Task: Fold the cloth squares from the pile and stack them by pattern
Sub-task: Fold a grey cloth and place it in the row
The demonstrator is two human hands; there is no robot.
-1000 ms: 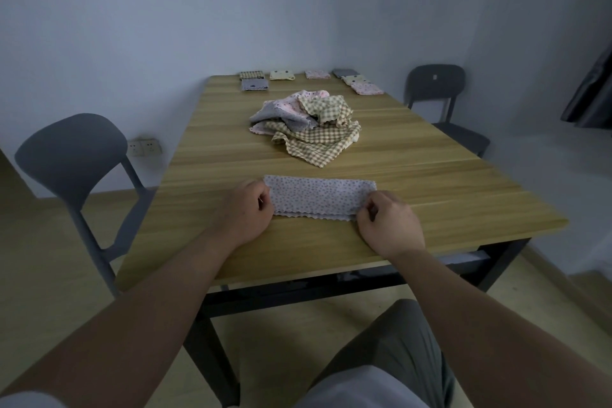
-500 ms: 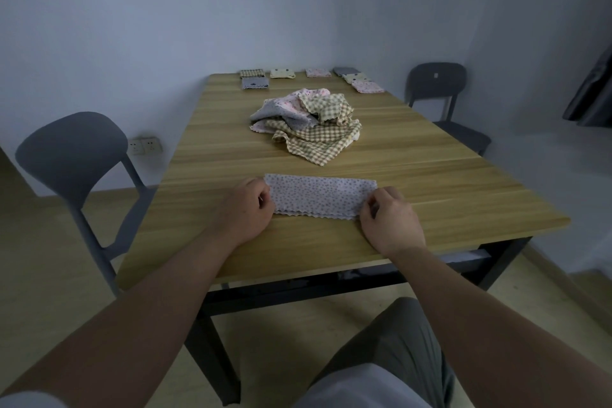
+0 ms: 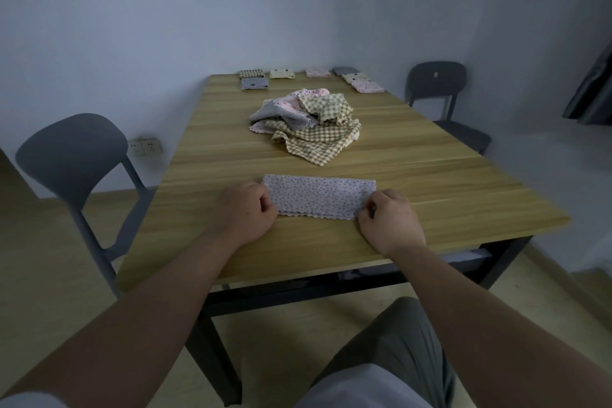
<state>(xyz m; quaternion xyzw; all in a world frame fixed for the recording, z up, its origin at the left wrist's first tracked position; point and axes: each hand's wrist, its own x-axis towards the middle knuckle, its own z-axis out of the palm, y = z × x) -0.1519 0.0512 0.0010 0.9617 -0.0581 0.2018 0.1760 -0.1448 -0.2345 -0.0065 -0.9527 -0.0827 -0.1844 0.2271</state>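
Our left hand (image 3: 246, 210) and right hand (image 3: 387, 220) have barely moved in the last second. With fingers curled, each pinches one short end of the dotted lilac cloth (image 3: 319, 197), already halved into a strip, so we judge the crosswise fold comes next. The strip lies flat between our hands, near the table's (image 3: 447, 209) front edge. Beyond it sits the unfolded pile (image 3: 306, 124), then the folded stacks (image 3: 282, 73) along the far edge.

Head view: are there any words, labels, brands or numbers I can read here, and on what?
No text here is readable.
Dark chair: small pale sticker on the backrest, too small to read.
Wall sockets: no legible marking.
Dotted cloth and pile: printed patterns only, no letters.
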